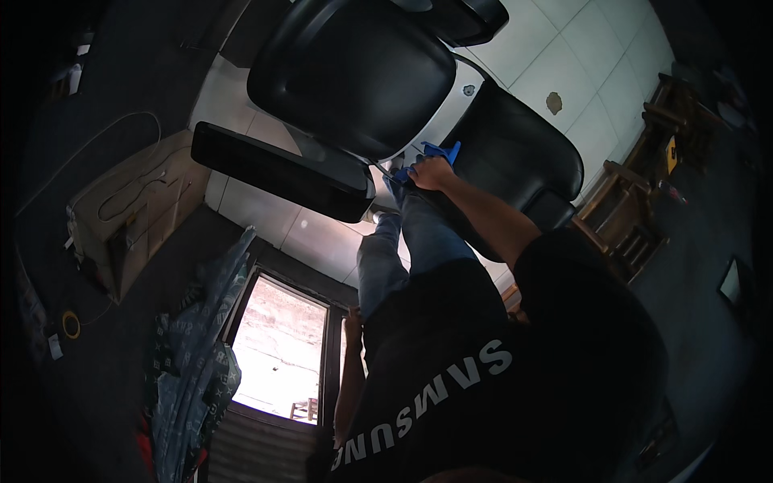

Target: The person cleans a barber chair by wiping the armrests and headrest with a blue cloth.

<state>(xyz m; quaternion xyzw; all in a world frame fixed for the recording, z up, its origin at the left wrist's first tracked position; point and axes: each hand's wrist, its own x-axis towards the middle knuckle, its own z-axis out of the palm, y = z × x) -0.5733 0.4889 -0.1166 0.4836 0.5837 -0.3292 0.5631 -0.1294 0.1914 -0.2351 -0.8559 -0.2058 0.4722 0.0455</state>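
Note:
My right hand (pixel 430 174) grips a blue cloth (pixel 445 151) at the near edge of a black padded chair's backrest (pixel 513 136), beside the gap between backrest and seat. The wide black seat cushion (pixel 353 75) lies up and left of the hand. A long black armrest (pixel 281 172) is on its left side, and another armrest (pixel 468 21) shows at the top. A small headrest (pixel 546 208) adjoins the backrest. My left hand (pixel 354 317) hangs low beside my hip, apart from the chair; its fingers are too dark to read.
Light floor tiles (pixel 561 54) surround the chair. Wooden chairs (pixel 628 211) stand along the right. At the left are a cabinet (pixel 130 211) with cables, hanging patterned fabric (pixel 193 356) and a bright doorway (pixel 284 338).

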